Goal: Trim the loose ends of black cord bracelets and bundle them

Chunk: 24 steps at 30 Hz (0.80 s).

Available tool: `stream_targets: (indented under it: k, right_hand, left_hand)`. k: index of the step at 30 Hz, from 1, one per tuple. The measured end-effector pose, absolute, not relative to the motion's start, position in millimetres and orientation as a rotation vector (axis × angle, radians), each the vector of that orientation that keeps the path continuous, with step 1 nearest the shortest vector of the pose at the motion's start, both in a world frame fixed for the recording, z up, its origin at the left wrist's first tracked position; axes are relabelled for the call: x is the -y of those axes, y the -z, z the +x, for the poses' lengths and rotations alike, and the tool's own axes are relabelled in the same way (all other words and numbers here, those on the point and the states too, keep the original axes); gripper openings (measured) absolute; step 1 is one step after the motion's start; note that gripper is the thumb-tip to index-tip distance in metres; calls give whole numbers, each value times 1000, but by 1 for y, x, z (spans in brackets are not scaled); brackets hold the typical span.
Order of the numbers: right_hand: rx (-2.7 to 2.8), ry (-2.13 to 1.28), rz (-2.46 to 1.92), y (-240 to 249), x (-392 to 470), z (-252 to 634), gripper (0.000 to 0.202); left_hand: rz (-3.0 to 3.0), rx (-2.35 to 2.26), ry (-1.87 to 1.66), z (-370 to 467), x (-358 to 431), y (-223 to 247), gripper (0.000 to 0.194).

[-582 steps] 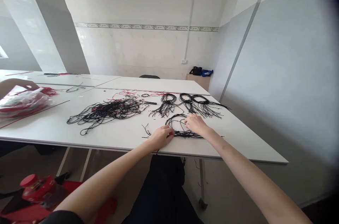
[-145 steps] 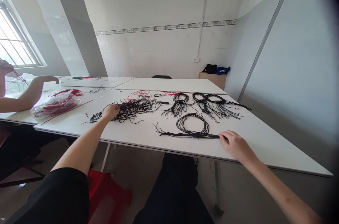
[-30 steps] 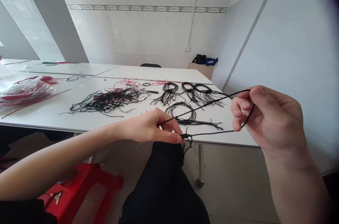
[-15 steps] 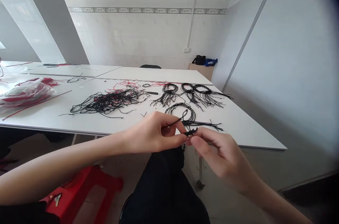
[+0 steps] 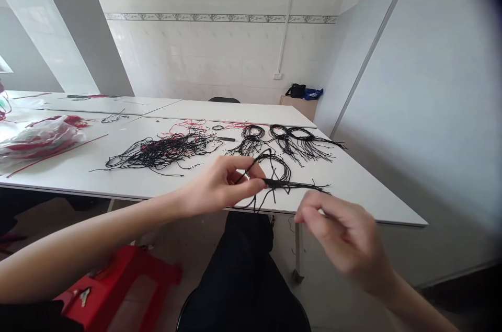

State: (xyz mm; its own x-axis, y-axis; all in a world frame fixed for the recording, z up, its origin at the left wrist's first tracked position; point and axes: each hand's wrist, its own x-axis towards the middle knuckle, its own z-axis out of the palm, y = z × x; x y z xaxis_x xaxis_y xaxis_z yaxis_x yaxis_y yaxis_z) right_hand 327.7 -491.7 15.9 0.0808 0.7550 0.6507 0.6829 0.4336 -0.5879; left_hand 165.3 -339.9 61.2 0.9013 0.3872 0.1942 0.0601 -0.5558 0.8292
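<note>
Over the table, string is being pinched by the left hand. The right hand is being held curled, its hold unclear.

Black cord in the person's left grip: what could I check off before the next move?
1. Left grip has the black cord: ok, pinched.
2. Right grip holding nothing: cannot tell; it is curled and blurred.
3. Cord ends gathered together: not ok; several stick out in different directions.
4. Tangled pile apart from the coiled bundles: ok, it lies to their left.
5. Dark pen-like tool out of both grips: ok, on the table.
</note>
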Motion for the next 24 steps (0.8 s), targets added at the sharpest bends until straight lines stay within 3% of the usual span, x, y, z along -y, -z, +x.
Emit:
stream_targets:
  k: [5,16,24]
  right_hand:
    - [1595,-1,-1252,-18,482,335,7]
    - [1697,-154,-1193,-5,470,327,12]
    - [1773,-129,-1327,2,427,333,17]
  left_hand:
    - [2384,-124,-503,164,347,-59,10]
    - [2283,-208,-412,160,341,-48,15]
    - [1890,-458,-421,154,326,-6,16]
